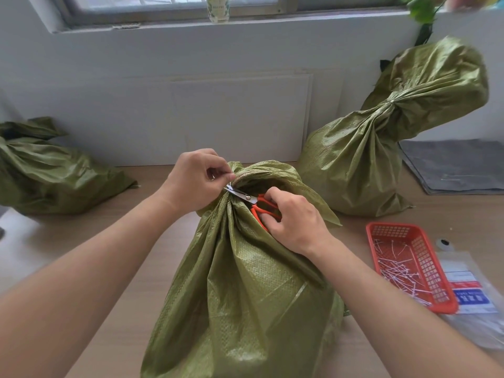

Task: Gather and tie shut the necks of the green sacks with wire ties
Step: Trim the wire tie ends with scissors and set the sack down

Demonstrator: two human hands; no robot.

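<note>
- Left hand (196, 181) is pinching the loose tail of the tie (230, 175) at the bunched neck of the middle sack (245, 282). Right hand (294, 222) is gripping the orange scissors (253, 201), with the blades sitting right at that tie.
- What I'd be worrying about: the blades are lying against the weave and close to the left fingertips, so a sloppy snip could be nicking either. Cutting too near the neck might be loosening the tie.
- Room-wise, the sack is standing mid-tabletop (144, 309), with a tied sack (381, 148) off to the right and another sack (49, 173) lying well left.
- The red basket (392, 226) of spare ties (395, 268) is sitting just beside the right forearm, so a swinging elbow could be knocking it.
</note>
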